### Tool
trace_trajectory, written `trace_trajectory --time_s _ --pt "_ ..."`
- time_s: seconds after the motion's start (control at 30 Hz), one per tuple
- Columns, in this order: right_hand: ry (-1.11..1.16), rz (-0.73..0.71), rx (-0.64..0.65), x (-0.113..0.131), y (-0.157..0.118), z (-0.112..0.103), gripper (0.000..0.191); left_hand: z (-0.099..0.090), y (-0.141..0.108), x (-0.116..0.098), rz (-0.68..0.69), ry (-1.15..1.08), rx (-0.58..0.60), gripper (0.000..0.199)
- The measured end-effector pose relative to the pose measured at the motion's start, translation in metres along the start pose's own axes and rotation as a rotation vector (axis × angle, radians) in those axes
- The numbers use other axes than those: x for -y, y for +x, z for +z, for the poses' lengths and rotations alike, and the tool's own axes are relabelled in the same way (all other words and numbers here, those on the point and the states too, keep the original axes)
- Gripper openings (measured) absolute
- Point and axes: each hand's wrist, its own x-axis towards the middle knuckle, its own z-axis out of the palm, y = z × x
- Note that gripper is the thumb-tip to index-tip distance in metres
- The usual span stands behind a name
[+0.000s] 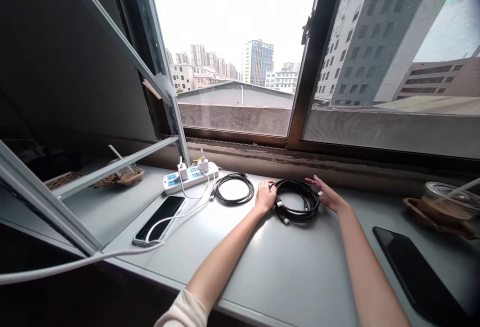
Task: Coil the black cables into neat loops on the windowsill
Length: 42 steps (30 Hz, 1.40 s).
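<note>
A thick coil of black cable (300, 215) lies on the smooth grey tabletop (285, 282), between the person's two hands, with metal-tipped connectors showing at its near left side. The left hand (265, 197) is at the coil's left edge, fingers bent and close together; whether they grip it cannot be told. The right hand (327, 194) is at the right edge, fingers spread wide. Just left of the left hand lies a thinner black cable coil (235, 202), near a white power strip with blue sockets (192, 179).
</note>
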Motion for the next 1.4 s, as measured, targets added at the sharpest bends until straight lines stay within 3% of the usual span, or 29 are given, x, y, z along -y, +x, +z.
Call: trace_trajectory --time_s 0.13,0.23,0.33,0.67,0.87,1.03,1.3,1.4 --pt "0.238 -0.025 -0.168 -0.007 0.005 -0.016 0.037 -0.005 -0.004 0.0 0.002 0.035 -0.039 0.028" --pt "0.35 -0.097 -0.372 -0.018 0.015 -0.013 0.029 -0.009 -0.004 0.003 0.018 0.071 -0.031 0.029" --pt "0.419 -0.18 -0.475 -0.026 0.021 -0.006 0.027 -0.015 -0.006 0.006 0.068 0.107 0.005 0.032" --pt "0.753 -0.261 -0.26 -0.017 -0.002 -0.024 0.015 -0.024 -0.018 0.009 0.143 0.242 0.082 0.033" --pt "0.888 -0.218 -0.123 -0.019 -0.008 -0.018 0.017 -0.022 -0.02 0.007 0.145 0.26 0.095 0.033" --pt "1.004 -0.2 -0.094 -0.024 -0.01 -0.021 0.012 -0.028 -0.022 0.003 0.078 0.239 0.007 0.04" --pt "1.123 -0.157 -0.072 -0.028 -0.01 -0.024 0.009 -0.042 -0.022 0.009 0.001 0.214 -0.198 0.031" --pt "1.125 -0.118 -0.083 -0.028 -0.007 -0.025 0.009 -0.044 -0.019 0.017 0.018 0.181 -0.218 0.025"
